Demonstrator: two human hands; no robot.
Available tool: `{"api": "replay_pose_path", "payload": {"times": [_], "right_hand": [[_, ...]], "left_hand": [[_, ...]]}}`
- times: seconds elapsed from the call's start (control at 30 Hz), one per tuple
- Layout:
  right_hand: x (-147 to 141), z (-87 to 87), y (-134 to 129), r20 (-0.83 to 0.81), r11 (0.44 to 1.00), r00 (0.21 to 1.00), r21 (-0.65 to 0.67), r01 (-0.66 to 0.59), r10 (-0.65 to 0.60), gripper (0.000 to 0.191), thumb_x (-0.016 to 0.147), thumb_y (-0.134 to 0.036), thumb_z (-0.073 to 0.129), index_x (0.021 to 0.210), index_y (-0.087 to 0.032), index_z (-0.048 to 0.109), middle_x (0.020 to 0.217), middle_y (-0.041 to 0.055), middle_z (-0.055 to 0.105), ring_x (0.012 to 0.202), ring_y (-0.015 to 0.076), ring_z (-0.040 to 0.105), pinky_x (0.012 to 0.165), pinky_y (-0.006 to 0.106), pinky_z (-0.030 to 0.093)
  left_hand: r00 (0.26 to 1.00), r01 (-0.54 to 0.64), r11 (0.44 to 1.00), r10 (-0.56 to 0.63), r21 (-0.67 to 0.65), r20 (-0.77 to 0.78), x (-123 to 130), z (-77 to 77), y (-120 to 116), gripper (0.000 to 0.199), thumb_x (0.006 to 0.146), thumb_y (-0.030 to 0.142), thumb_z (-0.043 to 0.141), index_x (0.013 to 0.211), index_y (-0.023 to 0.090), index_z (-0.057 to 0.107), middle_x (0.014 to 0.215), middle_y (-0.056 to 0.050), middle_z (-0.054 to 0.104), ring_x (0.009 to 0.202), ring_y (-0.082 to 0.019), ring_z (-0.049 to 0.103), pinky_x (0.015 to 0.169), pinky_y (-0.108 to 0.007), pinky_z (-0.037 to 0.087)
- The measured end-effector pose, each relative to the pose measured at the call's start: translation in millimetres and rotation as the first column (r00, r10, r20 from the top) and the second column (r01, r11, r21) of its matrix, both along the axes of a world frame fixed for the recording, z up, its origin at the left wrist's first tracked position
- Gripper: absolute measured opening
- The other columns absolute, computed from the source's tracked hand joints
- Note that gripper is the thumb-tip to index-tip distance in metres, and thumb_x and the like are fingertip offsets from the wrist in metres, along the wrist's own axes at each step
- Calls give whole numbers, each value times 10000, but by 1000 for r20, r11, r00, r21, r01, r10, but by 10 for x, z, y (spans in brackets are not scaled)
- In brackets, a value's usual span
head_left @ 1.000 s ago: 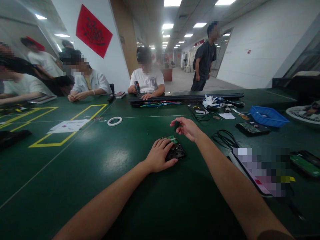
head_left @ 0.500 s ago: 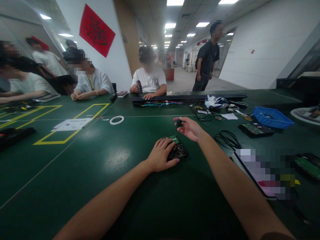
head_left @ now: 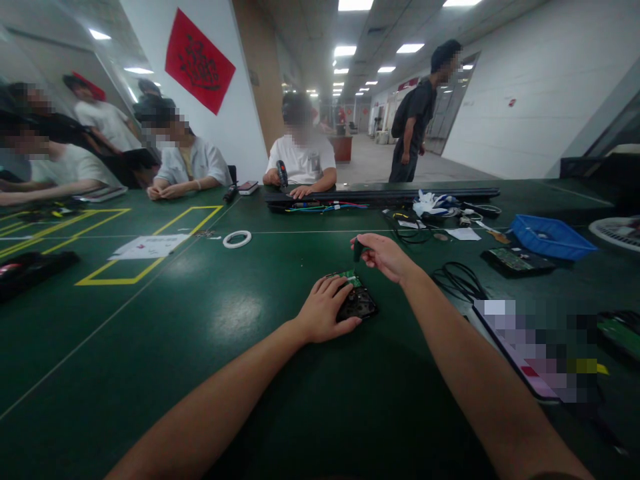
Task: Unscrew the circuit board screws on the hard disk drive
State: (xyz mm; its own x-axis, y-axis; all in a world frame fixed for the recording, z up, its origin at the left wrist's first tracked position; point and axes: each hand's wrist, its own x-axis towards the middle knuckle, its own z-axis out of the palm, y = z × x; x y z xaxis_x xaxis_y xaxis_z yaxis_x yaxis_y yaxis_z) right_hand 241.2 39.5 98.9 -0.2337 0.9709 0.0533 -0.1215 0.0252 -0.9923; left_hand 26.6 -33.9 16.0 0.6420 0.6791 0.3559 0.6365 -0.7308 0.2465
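Note:
A black device with a green circuit board (head_left: 361,305) lies on the dark green table in front of me. My left hand (head_left: 327,308) rests on its left side, fingers spread over the board and thumb along the near edge. Above the board's far edge, my right hand (head_left: 381,256) pinches a dark screwdriver-like tool (head_left: 358,249), held upright. The tool's thin tip is too small to make out, so contact with the board cannot be told.
A white ring (head_left: 237,239) and a paper sheet (head_left: 150,247) lie left. To the right are black cables (head_left: 456,280), another circuit-board device (head_left: 517,261), a blue tray (head_left: 553,239) and a blurred flat item (head_left: 520,347). A person sits opposite behind long black bars (head_left: 380,197).
The view has shifted slightly, moving the scene a little to the right. My right hand's grip on the tool looks slightly changed. The person standing at the back right has turned and stepped.

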Motion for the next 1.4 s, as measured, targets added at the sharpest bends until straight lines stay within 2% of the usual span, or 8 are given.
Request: {"api": "replay_pose_path", "payload": {"times": [0.1, 0.23, 0.47, 0.83, 1.03, 1.2, 1.33, 1.4], "right_hand": [[-7, 5, 10, 25, 999, 999, 35, 22, -23, 247, 824, -402, 752, 900, -167, 744, 1005, 87, 752, 569, 83, 493, 417, 191, 333], [-11, 9, 5, 15, 999, 1000, 33, -14, 14, 230, 818, -378, 745, 890, -160, 737, 1043, 108, 769, 574, 87, 496, 434, 198, 361], [-10, 14, -7, -38, 999, 999, 30, -19, 20, 279, 828, -341, 739, 1060, -187, 727, 1013, 95, 778, 521, 73, 491, 393, 182, 294], [-13, -1, -15, -118, 999, 993, -15, -32, 30, 152, 905, -274, 655, 988, -158, 711, 954, 103, 767, 581, 103, 611, 478, 197, 461], [-7, -9, 0, -148, 998, 988, -22, -56, 52, 132, 880, -254, 711, 966, -155, 700, 950, 104, 764, 635, 108, 640, 530, 192, 507], [-23, -10, 2, -82, 999, 996, 26, -31, 33, 178, 875, -311, 713, 963, -156, 699, 943, 95, 761, 594, 100, 617, 481, 193, 466], [-33, -11, 13, 52, 992, 997, 118, 43, -49, 198, 870, -346, 697, 921, -156, 718, 932, 81, 756, 560, 86, 570, 438, 191, 407], [-35, -19, 32, 126, 980, 986, 177, 85, -109, 201, 863, -353, 692, 880, -155, 727, 835, 58, 736, 546, 85, 539, 431, 192, 384]], "left_hand": [[1000, -5, 1000, 5, 1, -12, 1, -5, 2, 849, 896, 737, 544, 1566, 235, 403, 1565, -132, 444, 1480, -370, 355, 1257, -576, 209], [1000, -10, 1000, 10, -5, -9, 4, -9, 1, 846, 890, 737, 553, 1567, 254, 399, 1569, -121, 440, 1481, -375, 353, 1254, -588, 209], [1000, -11, 1000, 11, -3, -25, 4, -3, -4, 849, 895, 730, 553, 1566, 233, 400, 1568, -137, 441, 1482, -374, 352, 1249, -583, 214], [1000, -11, 1000, 11, 7, -19, 7, -4, -4, 843, 895, 728, 555, 1559, 230, 410, 1554, -140, 455, 1475, -374, 359, 1247, -584, 214], [1000, -2, 1000, 2, 0, 2, 6, -1, -4, 843, 889, 721, 569, 1560, 236, 409, 1556, -136, 453, 1471, -384, 362, 1247, -589, 209], [1000, -3, 1000, 3, 1, 6, 5, -11, 2, 849, 884, 719, 579, 1561, 236, 407, 1557, -139, 452, 1472, -386, 360, 1246, -590, 211], [1000, -3, 1000, 4, 7, -6, 2, -12, 2, 846, 892, 722, 567, 1561, 230, 409, 1561, -141, 446, 1471, -380, 363, 1245, -587, 215], [1000, -4, 1000, 4, 10, -8, 1, -10, 0, 843, 898, 723, 558, 1566, 234, 401, 1563, -137, 445, 1471, -377, 364, 1245, -587, 218]]}}
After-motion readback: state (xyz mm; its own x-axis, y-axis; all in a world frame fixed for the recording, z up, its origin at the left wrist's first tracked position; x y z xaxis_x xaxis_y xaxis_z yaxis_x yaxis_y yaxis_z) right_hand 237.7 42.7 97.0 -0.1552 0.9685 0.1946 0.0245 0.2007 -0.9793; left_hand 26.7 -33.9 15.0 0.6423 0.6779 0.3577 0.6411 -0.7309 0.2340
